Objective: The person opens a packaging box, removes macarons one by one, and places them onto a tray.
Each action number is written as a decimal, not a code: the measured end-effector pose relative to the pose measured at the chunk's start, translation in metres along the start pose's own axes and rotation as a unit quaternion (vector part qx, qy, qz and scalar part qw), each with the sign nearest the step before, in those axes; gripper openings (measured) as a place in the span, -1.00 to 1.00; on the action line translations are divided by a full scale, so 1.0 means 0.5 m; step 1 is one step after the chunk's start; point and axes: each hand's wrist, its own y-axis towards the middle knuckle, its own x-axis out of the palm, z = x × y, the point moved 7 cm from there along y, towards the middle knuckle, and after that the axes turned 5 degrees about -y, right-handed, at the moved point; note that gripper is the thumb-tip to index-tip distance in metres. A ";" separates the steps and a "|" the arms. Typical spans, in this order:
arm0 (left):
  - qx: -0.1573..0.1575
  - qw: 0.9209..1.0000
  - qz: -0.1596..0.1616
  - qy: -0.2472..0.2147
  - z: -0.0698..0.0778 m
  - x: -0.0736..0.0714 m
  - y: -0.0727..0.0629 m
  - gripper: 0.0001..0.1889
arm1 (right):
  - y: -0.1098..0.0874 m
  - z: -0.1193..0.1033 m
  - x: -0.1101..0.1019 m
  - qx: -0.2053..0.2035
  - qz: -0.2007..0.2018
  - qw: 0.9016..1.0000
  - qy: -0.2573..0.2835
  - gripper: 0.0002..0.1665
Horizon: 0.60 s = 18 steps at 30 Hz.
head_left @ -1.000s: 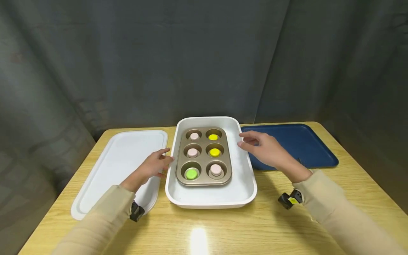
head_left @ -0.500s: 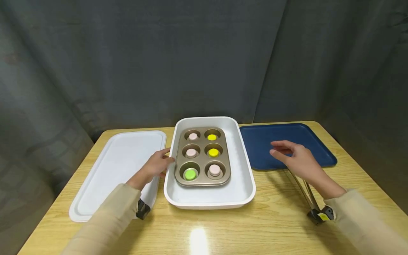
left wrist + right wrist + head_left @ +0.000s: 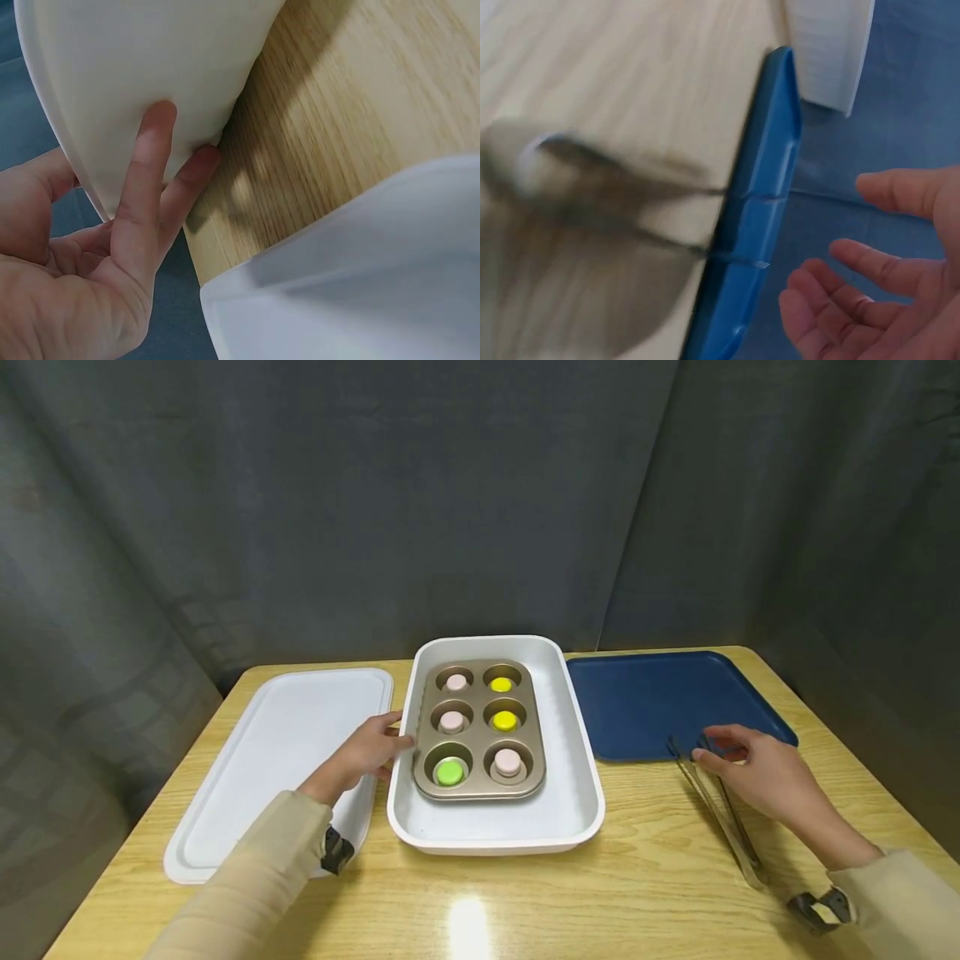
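My left hand [image 3: 363, 747] grips the left wall of a deep white tub [image 3: 497, 827], thumb over the rim; in the left wrist view its fingers [image 3: 139, 187] press the outer wall. Inside the tub sits a bronze muffin pan [image 3: 480, 735]. Its cups hold three pink macarons [image 3: 507, 762], two yellow ones [image 3: 505, 720] and a green one [image 3: 450, 772]. On the right, my right hand [image 3: 776, 777] hovers beside metal tongs [image 3: 745, 862], fingers loosely bent and holding nothing. The right wrist view shows the tongs' tips over the edge of a blue tray [image 3: 765, 172].
A flat white tray [image 3: 300, 735] lies left of the tub, partly under my left forearm. The blue tray [image 3: 667, 697] lies at the back right of the wooden table [image 3: 562, 893]. A dark grey curtain [image 3: 450, 510] hangs behind.
My right hand has moved right and toward me, away from the tub to the tongs, uncovering them. My left hand has closed in on the tub's left rim.
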 end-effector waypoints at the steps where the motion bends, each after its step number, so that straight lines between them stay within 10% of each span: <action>1: -0.002 1.000 0.000 -0.001 0.000 0.001 0.000 -0.39 | -0.001 0.008 0.001 0.003 -0.003 1.000 -0.006 -0.27; 18: -0.007 0.999 0.021 0.025 0.000 0.002 0.001 -0.47 | -0.006 0.071 0.068 0.021 -0.097 0.994 -0.051 0.01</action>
